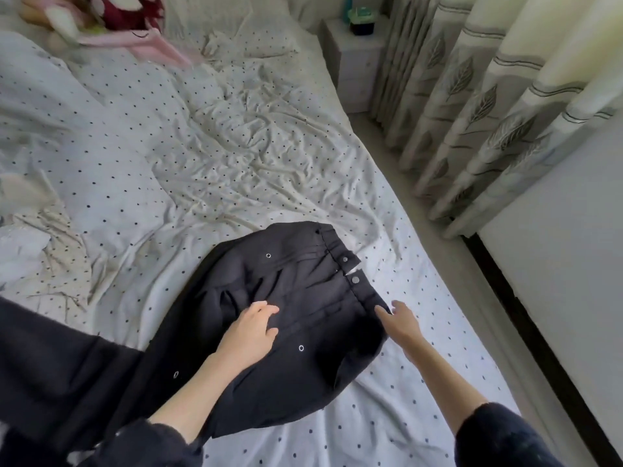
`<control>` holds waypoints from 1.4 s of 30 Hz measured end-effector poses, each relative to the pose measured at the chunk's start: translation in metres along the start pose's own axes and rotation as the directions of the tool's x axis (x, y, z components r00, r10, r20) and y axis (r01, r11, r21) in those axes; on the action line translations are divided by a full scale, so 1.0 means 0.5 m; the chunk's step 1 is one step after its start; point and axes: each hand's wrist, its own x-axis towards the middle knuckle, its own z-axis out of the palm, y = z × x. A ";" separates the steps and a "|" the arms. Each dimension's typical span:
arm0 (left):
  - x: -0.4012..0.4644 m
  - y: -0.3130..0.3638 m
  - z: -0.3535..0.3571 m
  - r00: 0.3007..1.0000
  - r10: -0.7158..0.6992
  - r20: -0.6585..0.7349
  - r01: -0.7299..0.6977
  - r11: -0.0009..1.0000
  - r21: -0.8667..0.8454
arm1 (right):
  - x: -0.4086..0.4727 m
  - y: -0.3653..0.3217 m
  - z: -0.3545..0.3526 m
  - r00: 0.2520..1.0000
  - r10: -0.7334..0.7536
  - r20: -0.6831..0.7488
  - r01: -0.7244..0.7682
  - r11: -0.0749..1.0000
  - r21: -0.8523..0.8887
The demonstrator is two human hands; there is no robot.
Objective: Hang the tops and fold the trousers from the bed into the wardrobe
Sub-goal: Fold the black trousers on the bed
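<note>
- Left hand (251,326): flat on black trousers (290,318), fingers straight and a little spread, palm down on the fabric near the middle. Nothing gripped.
- Right hand (401,323): at the waistband (347,264) end of the trousers, fingers extended, fingertips touching the band's near corner. Can't tell if it pinches the edge; looks like no closed grip.
- Both forearms bare, dark sleeves (499,436) pushed up near the elbows.
- Trousers lie spread on the bed (236,170), near its right edge, waistband toward the far right, legs trailing off to the lower left. Waistband is open at the front, two metal snaps (350,269) visible; more small snap rings on the fabric.
- Bed sheet white with dark dots, heavily creased.
- Pink and dark red clothing (135,25) bunched at the far left of the bed, blurred.
- White nightstand (354,55) beyond the bed's far right corner, small dark container (362,23) on top.
- Leaf-pattern curtains (472,96) along the right side.
</note>
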 end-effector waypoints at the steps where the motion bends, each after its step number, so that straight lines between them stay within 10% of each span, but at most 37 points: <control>1: 0.006 0.002 0.019 1.000 -0.021 0.014 0.021 0.999 0.038 | 0.017 0.009 0.006 0.999 0.015 0.029 -0.015 1.000 0.015; 11: 0.073 0.090 0.154 0.991 -0.118 0.067 0.096 0.960 0.261 | 0.139 0.051 -0.043 0.943 0.004 0.332 -0.025 0.998 0.059; 18: 0.098 0.246 0.195 0.986 0.012 0.164 -0.054 0.967 0.250 | 0.160 0.070 -0.207 0.993 -0.099 0.060 0.107 0.983 -0.152; 27: 0.114 0.446 0.318 0.917 0.143 0.373 -0.252 0.932 0.262 | 0.193 0.272 -0.392 0.973 0.153 -0.171 -0.185 0.965 -0.186; 34: 0.122 0.327 0.284 0.911 0.331 -0.245 -0.250 0.918 0.308 | 0.215 0.308 -0.287 0.976 0.044 -0.213 -0.108 0.947 -0.303; 42: 0.222 0.225 0.186 0.946 -0.028 -0.323 0.124 0.952 0.279 | 0.251 0.227 -0.159 0.970 -0.243 0.002 0.219 0.873 -0.437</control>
